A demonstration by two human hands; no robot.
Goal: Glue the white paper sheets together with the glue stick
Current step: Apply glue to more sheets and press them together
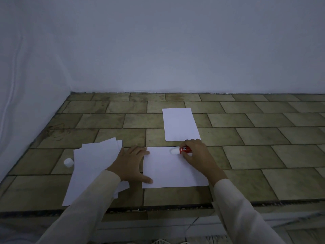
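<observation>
A white paper sheet (168,171) lies on the tiled surface in front of me. My right hand (197,154) grips a red glue stick (184,150), whose white tip touches the sheet near its far edge. My left hand (131,162) lies flat with spread fingers on the sheet's left edge, partly over a loose stack of white sheets (93,166) to the left. Another single white sheet (180,124) lies farther back, apart from the near one.
The white glue cap (68,162) lies on the tiles left of the stack. A pale wall (158,50) rises behind and at the left. The tiled surface (263,138) ends in a dark front edge near me.
</observation>
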